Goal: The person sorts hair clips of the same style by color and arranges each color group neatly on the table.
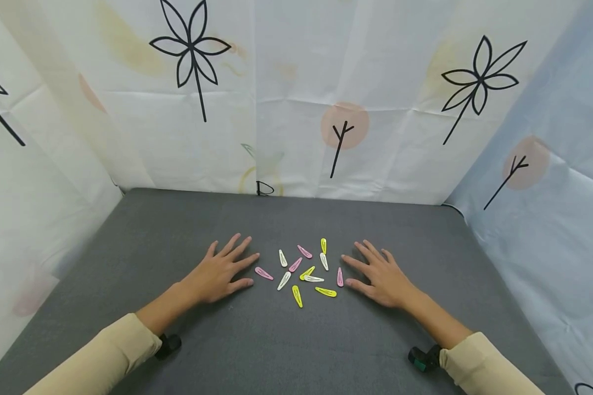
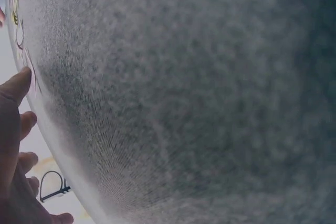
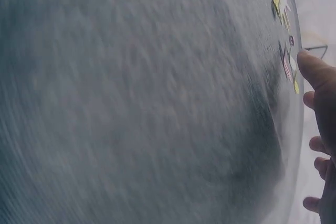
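Several snap hair clips in pink, yellow and white lie scattered between my two hands in the head view. My left hand [image 1: 219, 275] is spread palm down, its fingers close to a pink hair clip [image 1: 264, 273]. On the other side my right hand [image 1: 382, 277] is also spread, thumb and index finger beside another pink hair clip [image 1: 340, 277]. Nearest me lie a yellow hair clip [image 1: 297, 296] and a second yellow clip [image 1: 325, 292]. A white hair clip [image 1: 313, 278] overlaps a yellow one [image 1: 307, 273]. Both hands hold nothing.
Dark grey cloth [image 1: 286, 351] covers the table. Behind it hangs a white curtain [image 1: 296, 66] printed with flowers and trees, with more fabric along both sides. A black wrist device [image 1: 168, 346] sits at the left cuff, another black device [image 1: 424, 358] at the right.
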`<state>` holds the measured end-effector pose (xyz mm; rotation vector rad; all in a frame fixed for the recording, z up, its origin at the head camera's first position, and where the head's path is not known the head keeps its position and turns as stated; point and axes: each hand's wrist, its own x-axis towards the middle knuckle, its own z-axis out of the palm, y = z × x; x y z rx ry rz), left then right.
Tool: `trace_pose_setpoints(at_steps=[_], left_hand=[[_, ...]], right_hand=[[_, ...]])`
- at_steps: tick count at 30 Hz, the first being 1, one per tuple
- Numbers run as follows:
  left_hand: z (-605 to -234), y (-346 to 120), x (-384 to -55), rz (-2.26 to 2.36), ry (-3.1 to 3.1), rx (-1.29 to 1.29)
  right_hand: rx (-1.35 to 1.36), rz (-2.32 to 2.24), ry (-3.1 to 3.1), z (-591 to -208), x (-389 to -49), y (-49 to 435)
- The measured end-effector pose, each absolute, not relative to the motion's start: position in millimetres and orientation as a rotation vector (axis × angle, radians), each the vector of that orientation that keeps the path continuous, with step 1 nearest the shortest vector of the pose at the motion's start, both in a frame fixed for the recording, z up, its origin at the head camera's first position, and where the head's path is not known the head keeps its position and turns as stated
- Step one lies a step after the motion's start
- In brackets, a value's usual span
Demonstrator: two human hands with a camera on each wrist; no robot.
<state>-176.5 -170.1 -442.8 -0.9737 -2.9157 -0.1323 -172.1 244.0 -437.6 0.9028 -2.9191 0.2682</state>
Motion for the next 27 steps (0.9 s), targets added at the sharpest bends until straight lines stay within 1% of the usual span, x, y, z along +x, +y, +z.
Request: trace_pose_setpoints(at_steps=[4,10,18,27], left_hand=[[-443,-169,-176,-0.198,-2.926,-1.002],[-442,-168,-174,-0.227,-2.954,-1.045],[-440,-165,-169,-0.199,-2.92,-1.094],[-441,-162,-162,-0.248,-2.858,-1.152]], right_hand=[[0.936,0.506,-2.916,-439,-169,239],[0.9,0.793,-2.883,-442,-166,232],[0.861,0.887,-2.813,-448,-169,229],[0.834,0.876,-2.817,-452,-170,227]])
